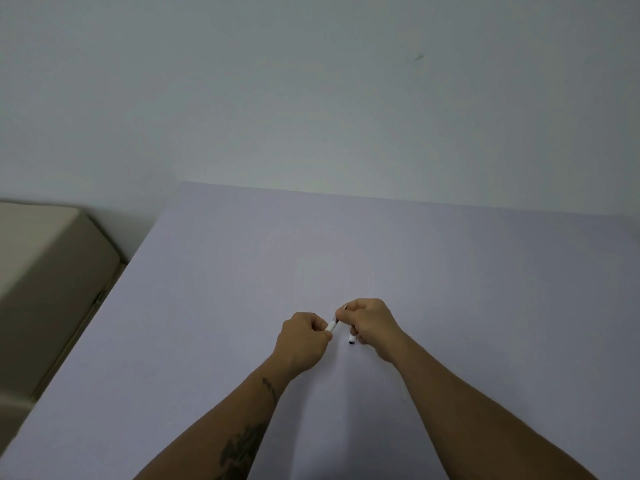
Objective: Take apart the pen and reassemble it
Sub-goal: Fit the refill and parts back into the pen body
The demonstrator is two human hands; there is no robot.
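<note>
My left hand [304, 336] pinches the white barrel [331, 327]; my right hand [369, 323], at its two o'clock, grips the tip and a cap [352, 339] (twist gently, keep both aligned).

The counter [450, 271] under my arms looks matt and smooth, a pale lavender sheet. The pen barrel [331, 326] looks like smooth white plastic. At left frame, the beige box [52, 265] seems matt.
</note>
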